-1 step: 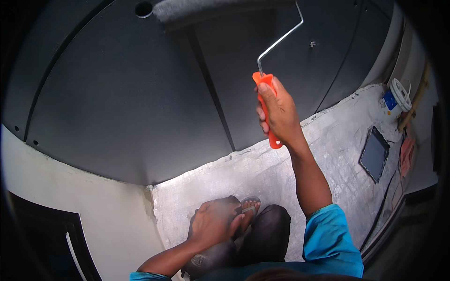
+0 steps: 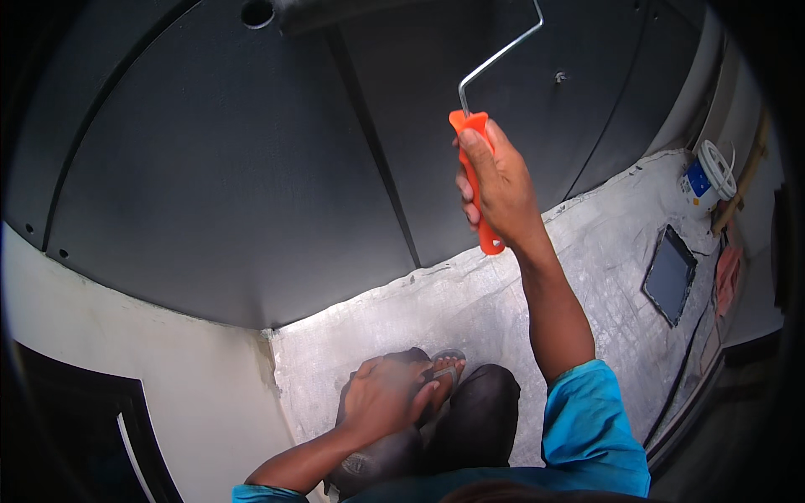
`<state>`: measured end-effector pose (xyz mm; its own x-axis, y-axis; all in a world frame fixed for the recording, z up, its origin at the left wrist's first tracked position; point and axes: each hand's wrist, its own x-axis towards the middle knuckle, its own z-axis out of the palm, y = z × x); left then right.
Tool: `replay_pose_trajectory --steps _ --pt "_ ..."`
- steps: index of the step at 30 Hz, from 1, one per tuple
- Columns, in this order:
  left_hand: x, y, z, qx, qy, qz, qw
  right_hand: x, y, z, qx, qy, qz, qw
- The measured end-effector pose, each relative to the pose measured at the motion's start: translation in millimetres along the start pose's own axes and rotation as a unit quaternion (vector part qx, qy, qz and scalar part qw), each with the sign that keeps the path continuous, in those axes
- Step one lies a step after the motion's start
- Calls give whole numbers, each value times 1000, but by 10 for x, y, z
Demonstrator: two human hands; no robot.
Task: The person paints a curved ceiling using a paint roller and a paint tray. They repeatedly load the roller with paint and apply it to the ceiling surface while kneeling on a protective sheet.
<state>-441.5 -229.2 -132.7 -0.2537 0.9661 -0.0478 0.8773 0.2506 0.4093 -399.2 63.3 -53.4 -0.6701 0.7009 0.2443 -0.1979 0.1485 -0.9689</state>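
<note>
From my end I see the right hand (image 2: 501, 184) at two o'clock, fingers wrapped around an orange-handled paint roller (image 2: 471, 126); its sleeve (image 2: 356, 12) sits at twelve, cut by the frame, so I can't tell how firmly it meets the dark panel (image 2: 218, 184). The left hand (image 2: 381, 402), at six, rests spread and empty on the left leg (image 2: 381, 461). I judge uneven pressure could streak the coat, a slack grip twist the roller. The bucket's (image 2: 708, 180) blue-and-white label, near three, I can't read.
</note>
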Motion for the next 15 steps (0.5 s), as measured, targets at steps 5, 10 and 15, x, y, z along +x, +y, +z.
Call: replay_pose_trajectory --steps 5,10,15 --pt "51 97 -69 -33 -18 -8 999 149 -208 196 46 -10 0 999" --pt "28 67 -16 -20 -16 -16 1000 -248 463 349 41 -29 43 998" --pt "-1 50 63 -44 -17 -9 999 -839 1320 302 -8 -17 135 991"
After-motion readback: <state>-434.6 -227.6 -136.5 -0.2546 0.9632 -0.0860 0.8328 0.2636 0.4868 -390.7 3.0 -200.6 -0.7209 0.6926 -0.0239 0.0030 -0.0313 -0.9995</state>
